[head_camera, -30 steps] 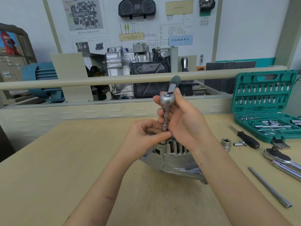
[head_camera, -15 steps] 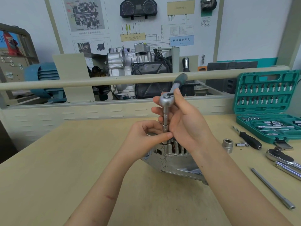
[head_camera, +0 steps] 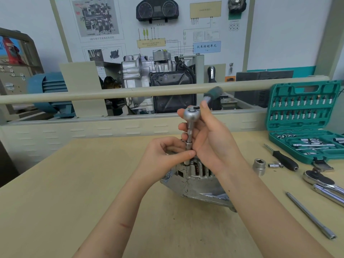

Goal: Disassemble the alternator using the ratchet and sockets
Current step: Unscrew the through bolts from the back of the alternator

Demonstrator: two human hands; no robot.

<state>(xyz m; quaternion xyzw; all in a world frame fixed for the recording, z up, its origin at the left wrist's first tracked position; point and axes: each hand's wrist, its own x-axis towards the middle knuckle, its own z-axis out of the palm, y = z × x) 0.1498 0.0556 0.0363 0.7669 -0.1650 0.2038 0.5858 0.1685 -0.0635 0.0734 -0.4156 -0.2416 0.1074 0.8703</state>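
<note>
Ratchet [head_camera: 191, 116] stands over alternator [head_camera: 197, 183], right hand [head_camera: 210, 138] gripping it, left hand [head_camera: 165, 155] pinching its extension.

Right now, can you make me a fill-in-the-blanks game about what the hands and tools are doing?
1. The right hand holds the ratchet, whose handle is ____ in colour.
2. The left hand pinches the extension just above the ____.
3. The open tool case sits on the table's ____ side.
4. The big loose socket lies between the alternator and the ____.

Missing words: green; alternator; right; screwdriver
</note>
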